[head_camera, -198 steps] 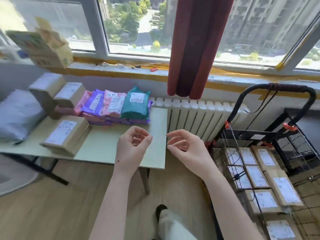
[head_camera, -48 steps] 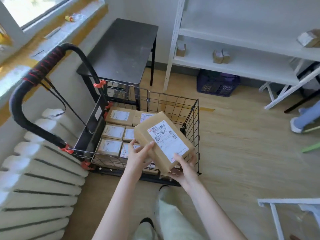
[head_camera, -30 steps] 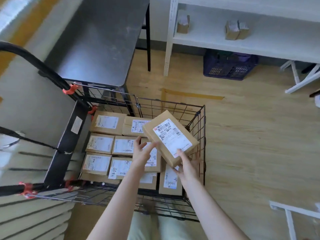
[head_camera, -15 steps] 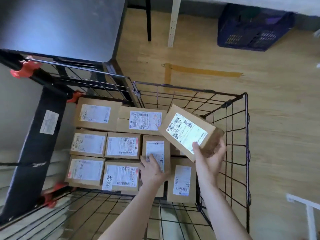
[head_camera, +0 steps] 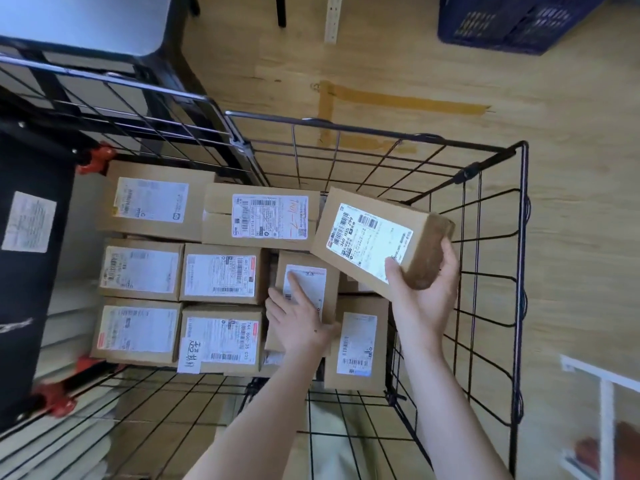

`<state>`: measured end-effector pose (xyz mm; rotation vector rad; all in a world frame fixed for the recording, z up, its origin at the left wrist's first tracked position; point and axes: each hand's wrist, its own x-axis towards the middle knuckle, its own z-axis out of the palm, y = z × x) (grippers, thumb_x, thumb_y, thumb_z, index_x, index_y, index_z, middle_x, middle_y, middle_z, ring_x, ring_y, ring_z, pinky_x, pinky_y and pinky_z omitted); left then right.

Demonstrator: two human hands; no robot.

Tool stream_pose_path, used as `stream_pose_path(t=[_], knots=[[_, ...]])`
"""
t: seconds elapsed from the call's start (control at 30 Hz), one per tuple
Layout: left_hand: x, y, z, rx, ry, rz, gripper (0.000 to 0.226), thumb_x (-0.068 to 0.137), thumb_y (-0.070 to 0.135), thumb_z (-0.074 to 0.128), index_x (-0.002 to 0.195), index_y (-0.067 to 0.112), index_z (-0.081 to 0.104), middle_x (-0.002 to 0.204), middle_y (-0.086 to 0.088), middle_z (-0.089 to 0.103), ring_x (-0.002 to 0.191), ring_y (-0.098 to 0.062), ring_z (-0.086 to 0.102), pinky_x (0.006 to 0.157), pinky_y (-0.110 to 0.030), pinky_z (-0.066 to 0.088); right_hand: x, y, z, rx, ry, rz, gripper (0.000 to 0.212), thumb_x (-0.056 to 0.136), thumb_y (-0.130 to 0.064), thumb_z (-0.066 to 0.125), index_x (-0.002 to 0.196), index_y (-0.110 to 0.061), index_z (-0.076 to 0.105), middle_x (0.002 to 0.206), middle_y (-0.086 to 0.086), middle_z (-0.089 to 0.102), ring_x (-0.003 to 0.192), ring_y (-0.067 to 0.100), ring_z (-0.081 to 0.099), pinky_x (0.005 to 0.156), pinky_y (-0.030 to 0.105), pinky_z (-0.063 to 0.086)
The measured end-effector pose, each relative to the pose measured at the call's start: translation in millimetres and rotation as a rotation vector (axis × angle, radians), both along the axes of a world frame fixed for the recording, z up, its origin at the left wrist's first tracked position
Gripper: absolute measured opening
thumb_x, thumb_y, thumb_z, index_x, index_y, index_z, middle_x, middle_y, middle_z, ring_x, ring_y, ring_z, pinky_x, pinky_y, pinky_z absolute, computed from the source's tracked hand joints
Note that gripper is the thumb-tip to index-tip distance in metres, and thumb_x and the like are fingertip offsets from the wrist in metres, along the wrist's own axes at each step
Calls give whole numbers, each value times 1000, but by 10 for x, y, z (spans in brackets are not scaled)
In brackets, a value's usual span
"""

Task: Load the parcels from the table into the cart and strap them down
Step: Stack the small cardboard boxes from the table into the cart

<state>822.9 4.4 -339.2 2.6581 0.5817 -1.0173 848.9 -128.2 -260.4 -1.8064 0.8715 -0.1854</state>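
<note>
**Held above the black wire cart: a brown cardboard parcel**

The right hand is curled round the parcel's right end, thumb on its white label. The parcel is held tilted over the cart's far right corner. The left hand is laid flat, fingers straight, on a narrow labelled box packed among others inside the cart.

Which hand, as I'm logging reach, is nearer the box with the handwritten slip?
Left: left hand presses the neighbouring box beside the slip box; right hand holds a tilted box farther right.
</note>
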Motion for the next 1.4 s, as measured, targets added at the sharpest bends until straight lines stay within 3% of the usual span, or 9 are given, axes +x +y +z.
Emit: stream_pose_path(t=[0.23,0.4,0.6,0.73,0.87,0.93,1.07,1.2,1.4], knots=[[-268,-81,102,-51,-2,-77,121,73,64,60,149,12,-18,150,-32,-6,139,-44,6,116,-44,10,249,-79,-120,-94,157,69,81,72,-51,57,147,-29,35,136,0,50,121,20,47,109,49,35],[47,-7,209,-509,-447,247,80,86,57,24,147,5,28,149,-16,28,138,-23,14,112,-43,20,272,-192,-346,-1,201,111,80,73,-61,51,146,-30,38,137,-1,54,124,20,52,106,48,41],[507,-52,126,-635,-290,699,54,94,50,46,135,15,43,135,-9,43,136,-18,25,100,-34,30,263,-229,-465,35,144,116,47,98,-22,50,144,-21,44,136,1,49,127,15,47,107,30,38],[618,-20,-15,-517,-304,644,38,93,41,55,120,13,55,113,-3,61,128,-19,30,100,-35,33,402,-242,-629,-14,180,190,47,103,-16,40,149,-19,35,150,2,41,138,17,37,114,30,30],[677,19,-83,-520,-319,604,23,95,33,55,113,19,58,114,-4,62,125,-18,30,90,-23,28,526,-212,-811,-39,204,237,53,100,1,34,151,-16,30,153,2,36,139,14,34,98,0,22],[695,48,-135,-515,-313,564,24,96,32,53,115,19,57,117,-5,61,125,-17,30,89,-23,28,531,-201,-899,-44,234,245,60,97,10,32,150,-18,31,154,0,34,140,13,32,99,1,22],[651,117,-184,-491,-348,390,32,95,24,55,124,9,54,122,-6,59,121,-25,39,105,-38,33,506,-183,-1000,-121,274,271,71,91,15,36,152,-21,29,157,5,27,145,20,26,117,32,26],[518,266,-161,-459,-376,347,41,91,25,61,125,4,53,121,-9,59,115,-26,51,98,-34,40,310,-56,-850,-193,243,265,62,95,2,49,151,-16,30,157,7,27,145,19,25,112,18,22],[205,402,-127,-415,-149,273,59,90,35,63,130,1,38,124,-14,52,115,-30,52,85,-30,39,-338,446,-715,-3,426,144,60,91,-16,63,144,-5,37,143,15,46,134,28,41,111,31,31]])
